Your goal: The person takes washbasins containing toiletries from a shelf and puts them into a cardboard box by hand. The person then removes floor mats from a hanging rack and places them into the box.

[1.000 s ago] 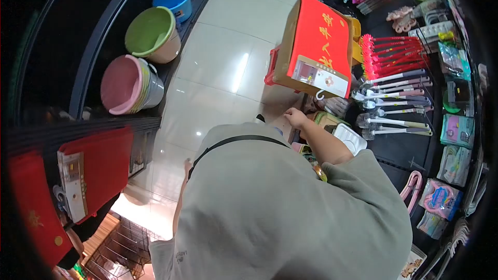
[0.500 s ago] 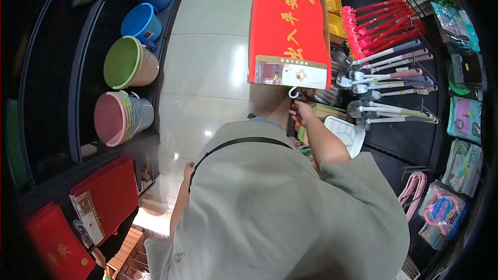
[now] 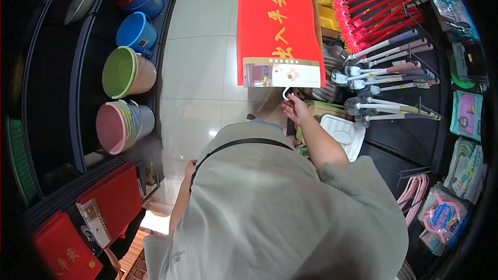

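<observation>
A red doormat [image 3: 272, 21] with gold lettering hangs ahead of me, a printed card header [image 3: 282, 73] along its lower edge. From that header a white plastic hook [image 3: 286, 93] sticks out toward me. My right hand [image 3: 295, 109] is at the hook, its thumb and fingertips closed on the hook's end and the other fingers curled. Down by my left side is my left hand [image 3: 190, 169], mostly hidden behind my shirt; its fingers do not show clearly.
Long-handled brushes [image 3: 389, 80] and pink-headed brushes [image 3: 378, 18] hang on the right rack. Stacked buckets [image 3: 124, 124] line the left shelf. More red mats [image 3: 111, 199] hang at lower left. A white plastic lid [image 3: 342, 137] lies under my right forearm.
My right hand has moved forward to the white hook, from just short of it. The view has shifted slightly, so the doormat appears further left. My left hand stays by my side.
</observation>
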The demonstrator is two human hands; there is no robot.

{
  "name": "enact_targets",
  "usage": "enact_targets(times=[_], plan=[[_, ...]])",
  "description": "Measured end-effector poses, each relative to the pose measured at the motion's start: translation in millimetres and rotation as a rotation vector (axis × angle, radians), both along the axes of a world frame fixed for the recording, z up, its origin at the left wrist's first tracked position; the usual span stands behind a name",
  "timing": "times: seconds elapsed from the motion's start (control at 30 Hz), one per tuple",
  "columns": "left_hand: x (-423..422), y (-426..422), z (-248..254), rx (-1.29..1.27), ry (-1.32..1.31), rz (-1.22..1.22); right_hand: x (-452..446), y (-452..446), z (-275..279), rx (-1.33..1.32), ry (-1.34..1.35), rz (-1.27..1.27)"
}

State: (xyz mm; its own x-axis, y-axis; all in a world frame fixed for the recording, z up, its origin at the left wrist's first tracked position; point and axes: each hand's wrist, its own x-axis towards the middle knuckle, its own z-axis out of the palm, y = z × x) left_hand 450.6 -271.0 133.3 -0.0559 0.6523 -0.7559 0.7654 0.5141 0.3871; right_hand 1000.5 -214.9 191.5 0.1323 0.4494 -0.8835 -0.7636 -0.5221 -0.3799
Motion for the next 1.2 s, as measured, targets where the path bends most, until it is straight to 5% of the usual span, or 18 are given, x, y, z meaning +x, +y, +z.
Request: enact_targets(times=[0.33, 0.63, 0.7, 1.0, 1.1, 1.17, 1.2], plan=[[-14.2, -25.2, -31.6, 0.015, -0.042, 0.123, -5.5, 33.2, 77.8, 0.448, -0.036, -0.407], [-30.0, -39.0, 1.5, 0.005, -0.237, 0.345, -19.7, 112.3, 202.2, 0.836, -0.037, -0.509], [-33.3, -38.3, 18.1, 0.012, -0.006, 0.073, -23.2, 140.7, 226.3, 0.895, -0.038, -0.447], [-90.9, -119.9, 56.5, 0.135, -0.058, 0.28, -96.9, 283.0, 396.9, 1.205, -0.162, 0.111], [-121.1, -181.6, 0.8, 0.163, 0.03, 0.372, -137.6, 300.9, 450.2, 1.444, -0.148, 0.54], [-148.6, -241.5, -92.3, 0.107, 0.102, 0.035, -214.0, 265.2, 500.8, 1.397, -0.52, 0.443], [-160.3, -266.5, -129.0, 0.099, 0.132, -0.129, -234.7, 254.8, 518.3, 1.418, -0.504, 0.519]])
